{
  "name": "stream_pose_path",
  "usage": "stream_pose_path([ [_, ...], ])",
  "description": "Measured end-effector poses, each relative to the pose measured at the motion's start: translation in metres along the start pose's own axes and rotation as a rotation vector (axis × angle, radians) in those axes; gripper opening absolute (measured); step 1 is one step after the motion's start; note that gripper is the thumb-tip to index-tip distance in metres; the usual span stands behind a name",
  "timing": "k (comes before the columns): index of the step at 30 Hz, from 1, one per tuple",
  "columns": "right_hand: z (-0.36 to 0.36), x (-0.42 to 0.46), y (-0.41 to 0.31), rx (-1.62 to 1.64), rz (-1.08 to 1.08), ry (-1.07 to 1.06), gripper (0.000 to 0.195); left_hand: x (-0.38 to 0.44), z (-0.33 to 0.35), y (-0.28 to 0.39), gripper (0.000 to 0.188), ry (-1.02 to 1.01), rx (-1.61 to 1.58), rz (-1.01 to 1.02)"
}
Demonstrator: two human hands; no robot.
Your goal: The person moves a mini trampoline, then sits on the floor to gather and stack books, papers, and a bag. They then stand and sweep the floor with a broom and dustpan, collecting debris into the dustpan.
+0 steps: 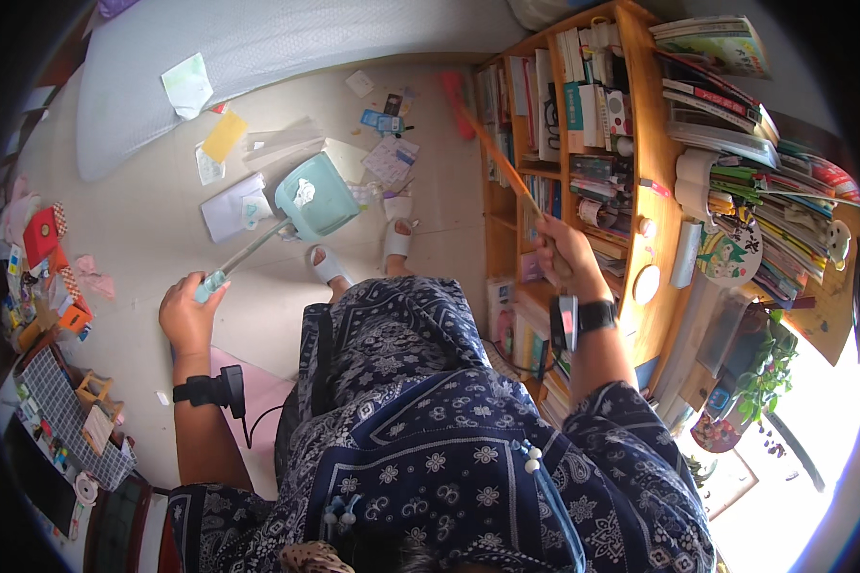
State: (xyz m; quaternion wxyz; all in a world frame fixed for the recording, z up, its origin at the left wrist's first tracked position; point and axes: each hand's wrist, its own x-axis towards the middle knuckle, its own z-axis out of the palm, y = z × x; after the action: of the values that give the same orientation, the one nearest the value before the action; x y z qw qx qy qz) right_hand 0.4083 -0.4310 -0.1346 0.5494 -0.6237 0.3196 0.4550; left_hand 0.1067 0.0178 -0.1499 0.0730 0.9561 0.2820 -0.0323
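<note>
My left hand (191, 308) grips the end of the long handle of a light-teal dustpan (326, 204), whose pan rests on the floor with a crumpled white paper (304, 193) in it. My right hand (570, 254) is closed around the orange handle of a broom (502, 161); its red head (456, 104), slightly blurred, is at the floor beside the bookcase. Between broom head and dustpan lie printed papers (390, 159), blue cards (381, 120) and small scraps. A yellow sheet (225, 136), clear plastic sheets (283, 142) and a white booklet (233, 208) are scattered left of and above the pan.
A wooden bookcase (639, 179) full of books stands at the right. A bed with a pale cover (272, 32) borders the floor at the top. My slippered feet (330, 265) are just below the dustpan. Boxes and clutter (43, 236) lie at the far left, near a pink cloth (94, 276).
</note>
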Motion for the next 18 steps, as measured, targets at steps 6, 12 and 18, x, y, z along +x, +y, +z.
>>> stream_pose_path([
  [6, -0.005, 0.057, -0.006, -0.011, 0.118, -0.023, 0.015, -0.005, 0.006, 0.001, 0.032, 0.001, -0.014, 0.0],
  [12, 0.013, 0.022, 0.024, -0.077, 0.036, -0.081, 0.014, -0.025, 0.001, -0.015, 0.033, 0.02, 0.006, 0.009],
  [18, 0.08, 0.097, 0.017, -0.073, -0.069, 0.043, 0.009, -0.021, -0.01, -0.013, 0.032, 0.039, 0.017, 0.035],
])
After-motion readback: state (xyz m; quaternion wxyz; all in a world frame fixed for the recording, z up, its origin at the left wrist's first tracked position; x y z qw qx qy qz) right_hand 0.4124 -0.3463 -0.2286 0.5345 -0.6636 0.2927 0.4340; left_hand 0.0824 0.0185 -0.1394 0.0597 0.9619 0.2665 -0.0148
